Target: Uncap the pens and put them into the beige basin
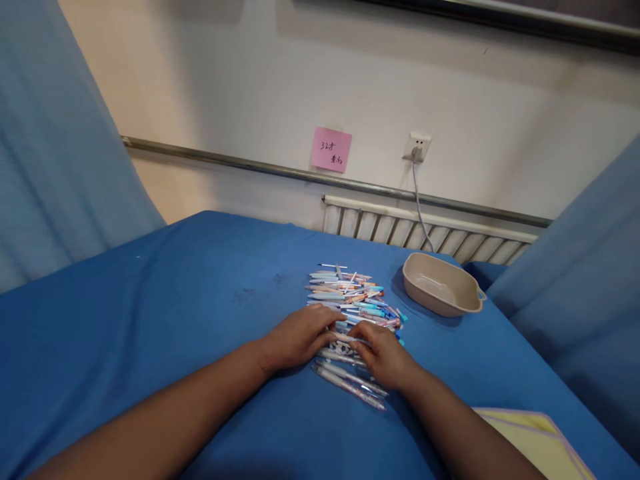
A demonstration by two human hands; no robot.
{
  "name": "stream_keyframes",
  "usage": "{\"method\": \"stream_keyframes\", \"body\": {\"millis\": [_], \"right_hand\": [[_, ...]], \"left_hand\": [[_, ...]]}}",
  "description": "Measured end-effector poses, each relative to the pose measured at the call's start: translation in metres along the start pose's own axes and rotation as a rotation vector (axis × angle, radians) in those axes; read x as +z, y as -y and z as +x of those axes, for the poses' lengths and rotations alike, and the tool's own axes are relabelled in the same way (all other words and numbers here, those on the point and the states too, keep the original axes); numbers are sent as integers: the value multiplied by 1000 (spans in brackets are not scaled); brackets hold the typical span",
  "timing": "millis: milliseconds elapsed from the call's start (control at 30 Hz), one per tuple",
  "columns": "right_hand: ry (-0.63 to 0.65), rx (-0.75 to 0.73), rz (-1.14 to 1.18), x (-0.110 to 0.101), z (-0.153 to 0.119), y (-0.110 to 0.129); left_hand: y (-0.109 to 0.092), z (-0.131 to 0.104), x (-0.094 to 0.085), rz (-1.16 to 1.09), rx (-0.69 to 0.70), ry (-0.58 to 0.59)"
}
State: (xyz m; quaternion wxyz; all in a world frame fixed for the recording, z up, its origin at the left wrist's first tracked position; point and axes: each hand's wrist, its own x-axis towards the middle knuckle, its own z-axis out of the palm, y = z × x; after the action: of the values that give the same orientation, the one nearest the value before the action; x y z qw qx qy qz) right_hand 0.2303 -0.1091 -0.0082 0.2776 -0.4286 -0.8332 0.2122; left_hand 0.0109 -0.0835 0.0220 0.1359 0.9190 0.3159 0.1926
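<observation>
Many pens [330,297] lie side by side in a pile on the blue cloth-covered surface [225,267], with white, peach, blue and clear barrels. Over the near part of the pile, my left hand [303,335] has its thumb and fingers curled around the left end of a light-coloured pen [343,338]. My right hand [387,353] pinches that pen's right end between thumb and fingers. Closest to me lie several clear-barrelled pens [350,387], slanted down to the right. Small blue pieces [390,312] show at the pile's right edge. My fingers hide some of the pens.
A beige plastic basin [443,285] stands right of the pile. A yellow item with a purple edge [535,433] lies at the lower right. Behind are a radiator [385,223], a metal rail [240,162], a plugged-in cord [419,200] and a pink note [331,149]. Blue curtains [60,147] hang at both sides.
</observation>
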Motion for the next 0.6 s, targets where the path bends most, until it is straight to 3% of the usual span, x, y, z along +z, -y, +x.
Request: {"method": "stream_keyframes", "body": {"millis": [133, 367, 600], "right_hand": [[-8, 5, -20, 1, 0, -5], [-17, 11, -38, -4, -1, -9], [-25, 15, -51, -6, 0, -11]], "left_hand": [[7, 0, 4, 54, -103, -18], [13, 1, 1, 80, -151, -19], [4, 1, -5, 88, -18, 59]]}}
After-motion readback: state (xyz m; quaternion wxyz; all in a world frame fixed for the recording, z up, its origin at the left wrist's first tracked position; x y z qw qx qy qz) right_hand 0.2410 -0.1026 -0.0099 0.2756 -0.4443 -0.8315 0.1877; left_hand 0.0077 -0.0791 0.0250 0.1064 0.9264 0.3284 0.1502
